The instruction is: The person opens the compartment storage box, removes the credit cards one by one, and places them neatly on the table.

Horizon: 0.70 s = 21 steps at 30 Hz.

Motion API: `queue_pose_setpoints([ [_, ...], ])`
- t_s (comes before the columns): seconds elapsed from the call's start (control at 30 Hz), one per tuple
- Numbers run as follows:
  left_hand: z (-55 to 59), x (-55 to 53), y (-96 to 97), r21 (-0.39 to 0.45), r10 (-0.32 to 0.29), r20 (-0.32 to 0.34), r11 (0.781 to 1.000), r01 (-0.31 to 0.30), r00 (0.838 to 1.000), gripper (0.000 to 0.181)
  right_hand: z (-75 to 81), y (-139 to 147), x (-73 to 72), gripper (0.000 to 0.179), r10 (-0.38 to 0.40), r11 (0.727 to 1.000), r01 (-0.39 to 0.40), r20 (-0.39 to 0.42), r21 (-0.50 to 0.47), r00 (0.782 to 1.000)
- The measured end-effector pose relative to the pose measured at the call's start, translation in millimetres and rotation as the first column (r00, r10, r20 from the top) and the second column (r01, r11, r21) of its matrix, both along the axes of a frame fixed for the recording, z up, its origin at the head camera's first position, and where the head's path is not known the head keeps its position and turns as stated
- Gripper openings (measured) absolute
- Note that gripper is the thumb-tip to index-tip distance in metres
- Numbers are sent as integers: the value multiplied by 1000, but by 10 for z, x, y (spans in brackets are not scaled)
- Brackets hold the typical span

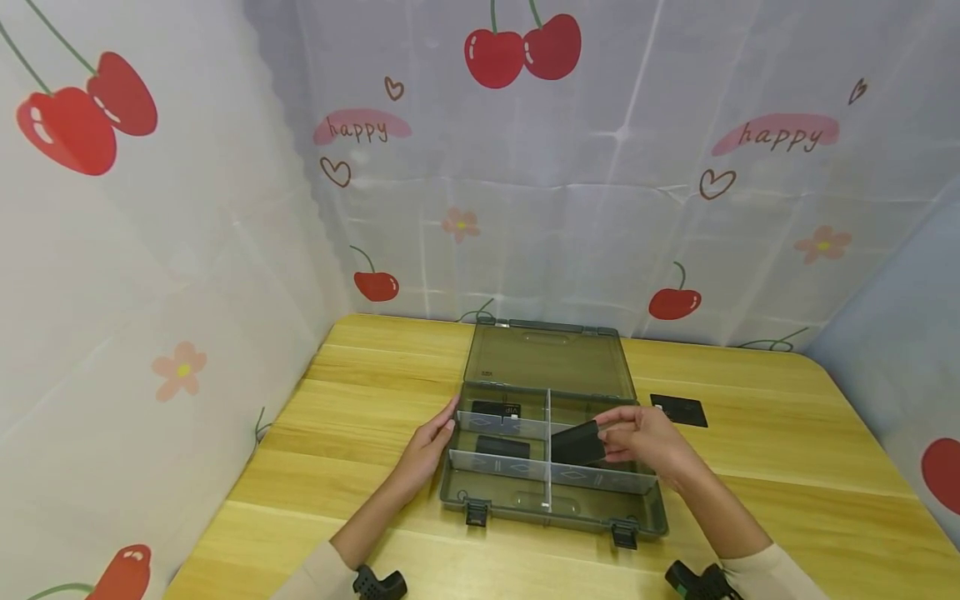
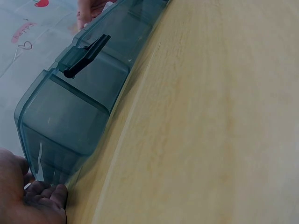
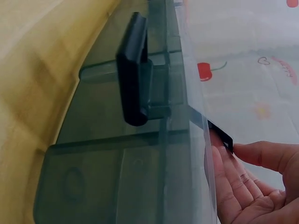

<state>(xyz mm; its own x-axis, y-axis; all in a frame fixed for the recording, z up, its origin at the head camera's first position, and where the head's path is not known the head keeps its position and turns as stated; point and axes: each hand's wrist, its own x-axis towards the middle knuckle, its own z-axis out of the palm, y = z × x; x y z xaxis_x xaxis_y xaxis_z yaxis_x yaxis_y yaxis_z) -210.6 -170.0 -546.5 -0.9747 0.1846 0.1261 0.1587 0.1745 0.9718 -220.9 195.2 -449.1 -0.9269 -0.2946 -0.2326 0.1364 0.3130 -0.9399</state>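
Observation:
A translucent grey-green divided plastic box (image 1: 495, 496) lies on the table with its lid (image 1: 551, 358) folded back. My right hand (image 1: 648, 437) pinches a black card (image 1: 579, 444) between thumb and fingers, tilted over the middle right compartment. In the right wrist view the card (image 3: 220, 134) appears thin, partly hidden by the box wall. Against the box's left side rests my left hand (image 1: 422, 457), its fingertips touching the outer wall. A black card marked VIP (image 1: 510, 410) lies in the back left compartment, and a dark rectangular piece (image 1: 502, 447) in the middle left one.
Another black card (image 1: 678, 410) lies on the wooden table (image 1: 360, 417), right of the box. Two black latches (image 1: 476, 512) hang at the box's front edge. Clear dividers (image 1: 498, 464) separate the compartments. A printed curtain (image 1: 540, 250) stands behind the table and along its sides.

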Motion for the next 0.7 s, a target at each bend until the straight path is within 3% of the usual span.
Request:
queue_pose_setpoints([
  [0.3, 0, -11, -2, -5, -1, 6, 1000, 1, 1000, 49, 12, 36, -25, 31, -38, 999, 38, -29, 3, 999],
  [0.7, -11, -16, -6, 14, -6, 11, 1000, 6, 1000, 48, 62, 147, -56, 35, -33, 999, 33, -66, -9, 997],
])
